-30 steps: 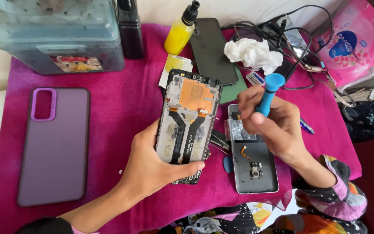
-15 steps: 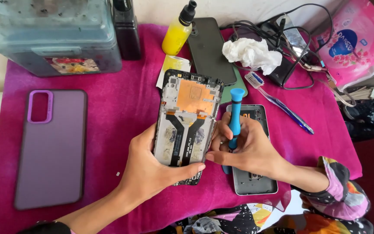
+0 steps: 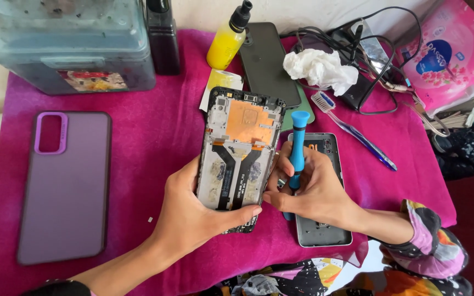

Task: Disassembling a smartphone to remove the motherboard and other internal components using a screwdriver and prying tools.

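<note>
"Where was the opened phone [image 3: 240,156]?"

"Propped over the middle of the pink cloth [image 3: 154,131], the left hand [image 3: 193,216] gripping its lower end. The right hand [image 3: 314,189] was clenched round a blue screwdriver [image 3: 297,148] at the phone's three o'clock edge."

"What worried you?"

"I judged the tip could slip onto the black ribbon cables. The grey back cover [image 3: 325,230] lay at five o'clock; a loose screw might roll away."
</note>
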